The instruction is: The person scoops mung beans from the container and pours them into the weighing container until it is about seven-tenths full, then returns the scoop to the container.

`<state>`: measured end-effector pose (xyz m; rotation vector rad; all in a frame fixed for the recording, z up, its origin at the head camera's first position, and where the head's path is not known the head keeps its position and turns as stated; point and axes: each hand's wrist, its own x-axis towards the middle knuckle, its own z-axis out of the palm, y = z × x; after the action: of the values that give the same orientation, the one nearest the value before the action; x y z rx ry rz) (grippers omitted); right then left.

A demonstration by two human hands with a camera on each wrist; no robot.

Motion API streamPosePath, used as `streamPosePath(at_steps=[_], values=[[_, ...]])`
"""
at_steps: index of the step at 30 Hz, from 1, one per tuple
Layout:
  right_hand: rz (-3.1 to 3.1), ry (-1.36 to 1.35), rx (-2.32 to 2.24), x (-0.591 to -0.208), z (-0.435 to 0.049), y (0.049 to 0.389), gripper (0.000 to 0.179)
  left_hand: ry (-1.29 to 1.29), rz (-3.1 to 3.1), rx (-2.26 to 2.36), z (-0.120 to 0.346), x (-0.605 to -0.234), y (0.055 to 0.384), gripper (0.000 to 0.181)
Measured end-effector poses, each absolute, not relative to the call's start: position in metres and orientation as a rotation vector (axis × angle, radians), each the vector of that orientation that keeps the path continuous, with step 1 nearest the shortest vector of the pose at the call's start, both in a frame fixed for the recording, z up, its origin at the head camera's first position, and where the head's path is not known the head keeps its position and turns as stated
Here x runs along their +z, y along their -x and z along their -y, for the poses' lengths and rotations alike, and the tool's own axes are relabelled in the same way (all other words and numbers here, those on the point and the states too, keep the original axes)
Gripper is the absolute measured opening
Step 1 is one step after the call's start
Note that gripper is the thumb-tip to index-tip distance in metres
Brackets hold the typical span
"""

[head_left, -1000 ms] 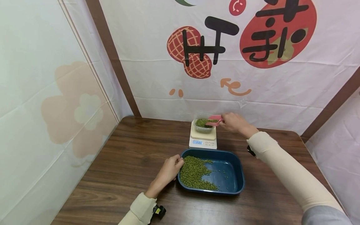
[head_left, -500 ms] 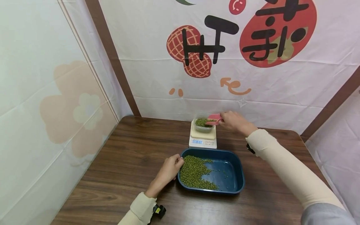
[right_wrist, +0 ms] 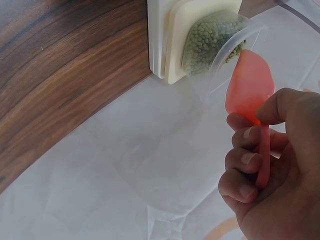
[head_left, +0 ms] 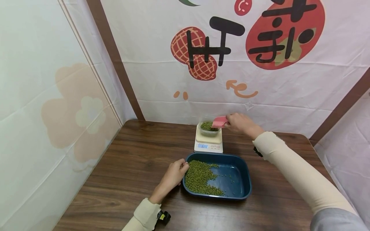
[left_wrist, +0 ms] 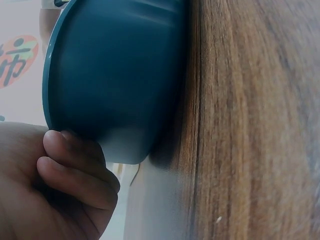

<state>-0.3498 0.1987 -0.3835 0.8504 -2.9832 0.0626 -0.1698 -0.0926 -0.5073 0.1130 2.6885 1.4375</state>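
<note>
My right hand (head_left: 240,123) grips the handle of a pink scoop (head_left: 219,122), fingers wrapped round it and thumb near its base. The scoop is tipped with its front edge over a clear plastic container (head_left: 209,133) that holds green mung beans (right_wrist: 210,42). Under the container is a white kitchen scale (head_left: 200,149) with a lit display. My left hand (head_left: 173,173) holds the left rim of a dark blue tray (head_left: 237,183), fingers curled there. Mung beans (head_left: 199,178) cover the tray's left part. Against the tray's outer wall (left_wrist: 115,70), the left fingers show folded.
Everything stands on a brown wooden table (head_left: 138,157). The scale is near the table's back edge, just behind the tray. A white printed cloth (head_left: 156,83) hangs close behind it, and another cloth panel (head_left: 37,134) stands along the left.
The scoop has tilted over and risen slightly at the container; beans seen in it earlier no longer show. The scale's digits have changed. My left hand and the tray have stayed put.
</note>
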Motion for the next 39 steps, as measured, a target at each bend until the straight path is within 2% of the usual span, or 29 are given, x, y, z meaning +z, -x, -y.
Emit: streamPosePath(at_steps=[15,39], values=[[2.925,-0.866,0.019,-0.381,-0.201,0.346,0.021,-0.116,-2.699,1.432,0.093,-0.507,0.17,0.036],[2.908,-0.838,0.221,-0.382,-0.205,0.337,0.019,-0.109,-2.68,1.428,0.093,-0.506,0.17,0.036]])
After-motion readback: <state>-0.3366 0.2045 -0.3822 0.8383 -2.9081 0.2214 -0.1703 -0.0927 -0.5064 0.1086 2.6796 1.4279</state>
